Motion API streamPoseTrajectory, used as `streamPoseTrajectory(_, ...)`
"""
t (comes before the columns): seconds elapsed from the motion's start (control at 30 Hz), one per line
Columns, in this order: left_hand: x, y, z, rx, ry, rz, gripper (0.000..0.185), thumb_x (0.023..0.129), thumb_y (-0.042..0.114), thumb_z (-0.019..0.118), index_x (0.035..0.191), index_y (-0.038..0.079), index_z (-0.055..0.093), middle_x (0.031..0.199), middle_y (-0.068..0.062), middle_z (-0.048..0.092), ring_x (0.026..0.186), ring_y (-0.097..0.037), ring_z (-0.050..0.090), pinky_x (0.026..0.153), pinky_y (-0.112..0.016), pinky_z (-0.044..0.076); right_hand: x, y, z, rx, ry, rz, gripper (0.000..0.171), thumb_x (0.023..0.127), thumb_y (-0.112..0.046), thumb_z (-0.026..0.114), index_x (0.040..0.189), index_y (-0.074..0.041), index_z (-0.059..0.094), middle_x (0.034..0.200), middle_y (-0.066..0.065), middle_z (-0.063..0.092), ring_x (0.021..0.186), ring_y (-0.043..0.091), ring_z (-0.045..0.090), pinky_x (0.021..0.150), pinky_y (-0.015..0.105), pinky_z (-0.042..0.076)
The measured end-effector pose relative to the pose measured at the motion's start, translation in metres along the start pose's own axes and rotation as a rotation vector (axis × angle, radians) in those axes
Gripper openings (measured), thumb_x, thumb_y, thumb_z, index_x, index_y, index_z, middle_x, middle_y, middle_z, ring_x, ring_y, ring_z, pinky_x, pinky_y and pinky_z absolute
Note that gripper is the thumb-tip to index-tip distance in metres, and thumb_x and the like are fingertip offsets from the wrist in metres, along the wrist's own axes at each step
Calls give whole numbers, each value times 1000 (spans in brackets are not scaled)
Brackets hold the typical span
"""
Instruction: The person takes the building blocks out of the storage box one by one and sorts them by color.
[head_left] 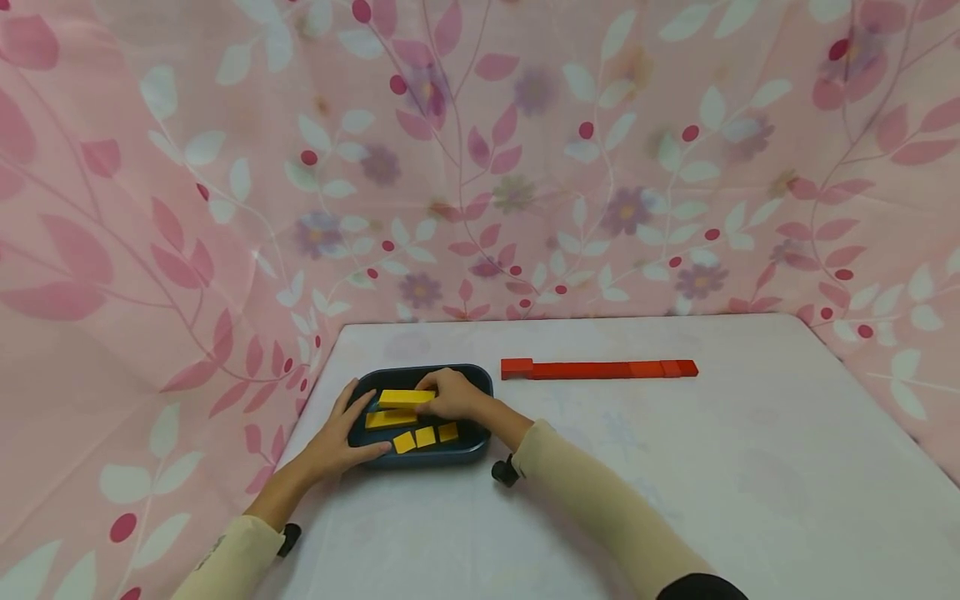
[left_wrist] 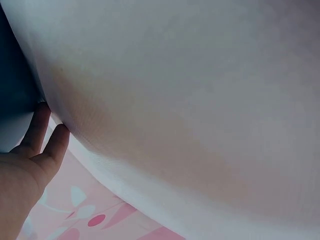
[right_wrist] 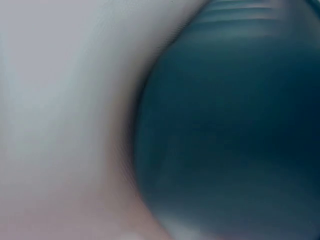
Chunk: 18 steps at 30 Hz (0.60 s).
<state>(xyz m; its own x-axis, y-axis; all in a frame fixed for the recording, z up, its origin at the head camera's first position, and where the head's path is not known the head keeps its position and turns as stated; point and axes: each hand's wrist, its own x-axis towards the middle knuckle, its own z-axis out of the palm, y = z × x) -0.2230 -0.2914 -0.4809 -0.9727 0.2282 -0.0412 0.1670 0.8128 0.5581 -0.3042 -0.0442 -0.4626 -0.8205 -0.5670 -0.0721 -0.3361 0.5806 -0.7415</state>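
Observation:
A dark blue tray (head_left: 472,452) sits on the white-covered table, with yellow wooden pieces in it. My right hand (head_left: 455,395) reaches in over its right end and pinches the right end of a long yellow bar (head_left: 399,399). Below that lies another yellow bar (head_left: 386,420), and three small yellow cubes (head_left: 425,437) line the front side. My left hand (head_left: 337,437) rests at the tray's left end, fingers spread and fairly straight, thumb over the front rim. In the left wrist view, two fingers (left_wrist: 56,145) extend beside the tray's dark wall (left_wrist: 15,75). The right wrist view shows mostly tray (right_wrist: 225,125), blurred.
A straight row of red pieces (head_left: 585,370) lies right of the tray near the back, with a thicker red block (head_left: 517,368) at its left end. Behind the table (head_left: 712,467) hangs a pink floral cloth (head_left: 480,167), which also runs along both sides.

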Motion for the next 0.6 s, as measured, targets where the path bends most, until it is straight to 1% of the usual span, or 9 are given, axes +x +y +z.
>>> streamPoseTrajectory(0.2, 0, -3, 1, 7, -3, -6, 102, 79, 62, 71, 159, 24, 21, 167, -12, -7, 147, -51, 13, 105, -77, 25, -7, -1, -7, -18, 1, -33, 32, 90, -30, 73, 118, -15, 68, 110, -2, 67, 89, 10, 57, 84, 21, 54)
streamPoseTrajectory(0.47, 1, -2, -1, 11, -5, 6, 103, 79, 62, 72, 159, 22, 20, 167, -12, -7, 145, -51, 17, 104, -78, 25, -13, -3, -10, -40, -26, -44, 35, 91, -27, 73, 124, -15, 67, 118, 0, 65, 95, 11, 56, 95, 27, 53)
streamPoseTrajectory(0.6, 1, 0, -2, 12, -5, 15, 103, 80, 61, 72, 159, 21, 20, 166, -13, -7, 145, -52, 17, 105, -78, 25, -16, -3, -12, -59, -25, -47, 37, 91, -29, 73, 124, -16, 66, 117, 0, 64, 96, 11, 55, 96, 27, 53)
